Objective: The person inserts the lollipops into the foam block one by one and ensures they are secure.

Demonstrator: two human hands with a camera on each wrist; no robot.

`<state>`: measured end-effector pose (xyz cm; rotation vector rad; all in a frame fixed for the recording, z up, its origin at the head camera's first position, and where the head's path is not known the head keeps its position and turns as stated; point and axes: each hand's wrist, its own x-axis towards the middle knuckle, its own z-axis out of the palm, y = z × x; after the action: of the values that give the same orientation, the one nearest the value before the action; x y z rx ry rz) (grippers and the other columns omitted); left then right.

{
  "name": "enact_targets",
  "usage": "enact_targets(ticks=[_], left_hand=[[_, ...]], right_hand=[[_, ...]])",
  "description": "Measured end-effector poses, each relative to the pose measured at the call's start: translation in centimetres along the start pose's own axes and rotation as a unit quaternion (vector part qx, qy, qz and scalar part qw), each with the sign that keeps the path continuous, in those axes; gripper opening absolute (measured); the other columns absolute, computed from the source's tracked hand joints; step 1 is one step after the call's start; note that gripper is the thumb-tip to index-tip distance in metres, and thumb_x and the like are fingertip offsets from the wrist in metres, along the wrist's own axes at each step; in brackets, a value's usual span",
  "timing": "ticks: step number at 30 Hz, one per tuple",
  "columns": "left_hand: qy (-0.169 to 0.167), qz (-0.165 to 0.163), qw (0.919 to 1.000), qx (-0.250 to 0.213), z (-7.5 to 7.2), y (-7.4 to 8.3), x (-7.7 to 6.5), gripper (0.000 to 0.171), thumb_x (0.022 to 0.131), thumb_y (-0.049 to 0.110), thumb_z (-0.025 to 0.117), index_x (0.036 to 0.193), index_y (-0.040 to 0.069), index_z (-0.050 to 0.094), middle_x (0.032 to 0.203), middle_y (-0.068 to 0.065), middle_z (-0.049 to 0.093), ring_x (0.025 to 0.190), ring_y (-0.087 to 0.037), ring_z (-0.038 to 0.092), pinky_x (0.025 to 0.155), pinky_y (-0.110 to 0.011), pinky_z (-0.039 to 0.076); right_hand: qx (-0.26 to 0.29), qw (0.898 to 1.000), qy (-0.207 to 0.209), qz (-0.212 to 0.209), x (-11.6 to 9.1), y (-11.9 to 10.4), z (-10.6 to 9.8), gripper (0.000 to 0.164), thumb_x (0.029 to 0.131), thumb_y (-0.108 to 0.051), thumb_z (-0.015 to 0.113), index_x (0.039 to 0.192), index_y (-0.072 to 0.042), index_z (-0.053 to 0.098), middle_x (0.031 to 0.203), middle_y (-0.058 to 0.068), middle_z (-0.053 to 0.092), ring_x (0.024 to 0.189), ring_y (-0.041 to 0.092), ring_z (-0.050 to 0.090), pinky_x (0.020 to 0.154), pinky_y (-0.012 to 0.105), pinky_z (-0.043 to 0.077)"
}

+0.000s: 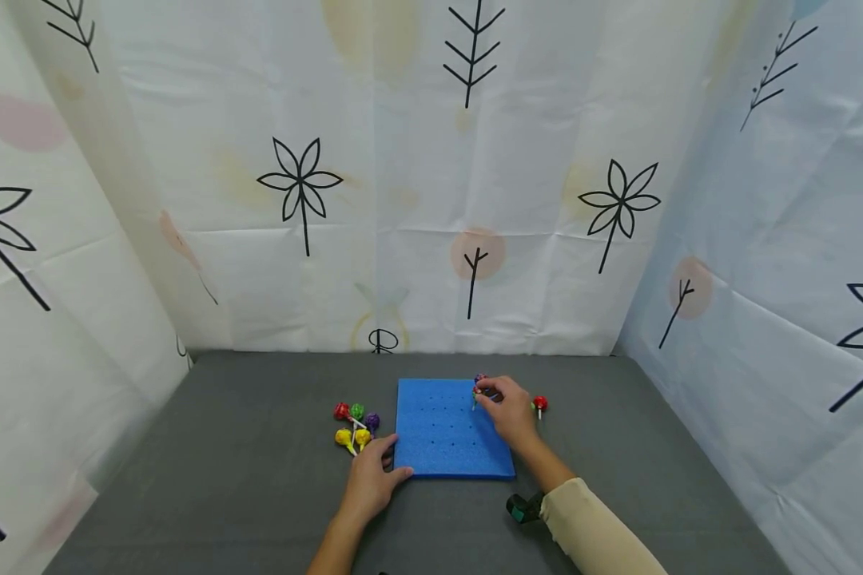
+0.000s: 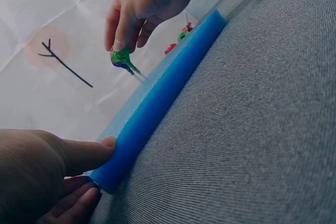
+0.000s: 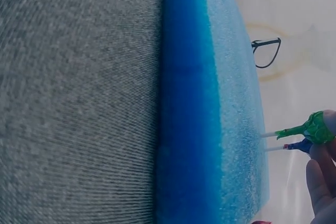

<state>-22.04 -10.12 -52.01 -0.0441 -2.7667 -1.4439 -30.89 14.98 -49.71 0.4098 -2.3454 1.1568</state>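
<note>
My right hand (image 1: 509, 411) pinches a green-wrapped lollipop (image 3: 317, 128) by its head, above the far right part of a blue foam board (image 1: 446, 459). The lollipop's stick points down and meets the board's top in the right wrist view. Close beside it a purple lollipop (image 3: 299, 146) stands with its stick in the board, partly behind my fingers. Rows of small holes dot the board. With the thumb on the front edge and fingers against the left side, my left hand (image 1: 374, 479) grips the board's near left corner.
Left of the board lies a loose group of lollipops: red (image 1: 341, 411), green (image 1: 357, 411), purple (image 1: 371, 421) and two yellow (image 1: 344, 438). Beyond my right hand lies another red lollipop (image 1: 540, 402), with some green beside it. Patterned cloth (image 1: 374, 200) surrounds the grey table (image 1: 259, 495).
</note>
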Motion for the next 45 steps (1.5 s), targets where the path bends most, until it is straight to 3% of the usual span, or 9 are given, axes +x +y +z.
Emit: enact_targets(ticks=[11, 18, 22, 26, 31, 37, 45], left_hand=[[0.001, 0.002, 1.0, 0.005, 0.3, -0.1, 0.0, 0.06, 0.08, 0.013, 0.08, 0.133, -0.002, 0.055, 0.13, -0.023, 0.055, 0.11, -0.032, 0.061, 0.088, -0.045, 0.052], [0.003, -0.006, 1.0, 0.004, 0.3, 0.0, 0.0, 0.06, 0.081, 0.013, 0.08, 0.134, -0.002, 0.055, 0.132, -0.023, 0.054, 0.11, -0.032, 0.061, 0.089, -0.045, 0.052], [0.003, -0.015, 0.9999, 0.006, 0.3, 0.1, 0.0, 0.061, 0.081, 0.013, 0.08, 0.134, -0.001, 0.055, 0.132, -0.023, 0.053, 0.111, -0.032, 0.061, 0.089, -0.046, 0.052], [0.001, -0.024, 0.9997, 0.01, 0.3, 0.3, 0.1, 0.061, 0.081, 0.013, 0.08, 0.135, 0.0, 0.055, 0.133, -0.023, 0.053, 0.111, -0.032, 0.06, 0.089, -0.046, 0.051], [-0.001, -0.026, 0.9996, 0.014, 0.3, 0.3, 0.1, 0.061, 0.081, 0.014, 0.08, 0.135, 0.0, 0.055, 0.133, -0.023, 0.053, 0.111, -0.032, 0.061, 0.09, -0.046, 0.051], [0.0, -0.021, 0.9997, 0.015, 0.2, 0.3, 0.0, 0.06, 0.081, 0.013, 0.08, 0.134, 0.0, 0.055, 0.132, -0.023, 0.054, 0.111, -0.032, 0.061, 0.089, -0.046, 0.051], [0.003, -0.019, 0.9996, 0.021, 0.2, 0.4, 0.0, 0.06, 0.081, 0.014, 0.08, 0.133, 0.0, 0.056, 0.13, -0.022, 0.055, 0.11, -0.032, 0.061, 0.089, -0.046, 0.051]], right_hand=[[0.008, 0.999, 0.0, 0.038, -0.4, -0.2, -0.3, 0.018, 0.084, -0.005, 0.076, 0.101, -0.008, 0.073, 0.097, 0.006, 0.068, 0.083, 0.021, 0.064, 0.072, 0.039, 0.054], [0.021, 0.999, -0.002, 0.03, -0.5, -0.4, -0.9, 0.02, 0.084, -0.006, 0.076, 0.104, -0.006, 0.072, 0.099, 0.009, 0.069, 0.084, 0.023, 0.064, 0.072, 0.039, 0.055], [0.033, 0.998, -0.005, 0.053, -0.4, -0.6, -1.5, 0.02, 0.086, -0.007, 0.074, 0.106, -0.006, 0.072, 0.1, 0.009, 0.069, 0.086, 0.022, 0.064, 0.075, 0.041, 0.055], [0.037, 0.998, 0.006, 0.045, -0.1, -0.9, -2.4, 0.019, 0.087, -0.006, 0.073, 0.106, -0.005, 0.071, 0.1, 0.011, 0.069, 0.086, 0.022, 0.064, 0.075, 0.037, 0.055], [0.038, 0.998, 0.016, 0.042, 0.6, -1.0, -4.0, 0.017, 0.088, -0.005, 0.071, 0.105, -0.001, 0.071, 0.097, 0.011, 0.069, 0.08, 0.024, 0.065, 0.065, 0.031, 0.055], [0.005, 0.998, 0.037, 0.047, 1.8, -0.2, -6.2, 0.016, 0.089, -0.005, 0.071, 0.103, 0.001, 0.071, 0.097, 0.014, 0.071, 0.086, 0.028, 0.065, 0.072, 0.035, 0.054], [0.002, 0.993, 0.018, 0.114, 2.7, 0.8, -8.2, 0.018, 0.092, -0.011, 0.068, 0.105, 0.001, 0.07, 0.099, 0.015, 0.069, 0.089, 0.028, 0.062, 0.074, 0.033, 0.05]])
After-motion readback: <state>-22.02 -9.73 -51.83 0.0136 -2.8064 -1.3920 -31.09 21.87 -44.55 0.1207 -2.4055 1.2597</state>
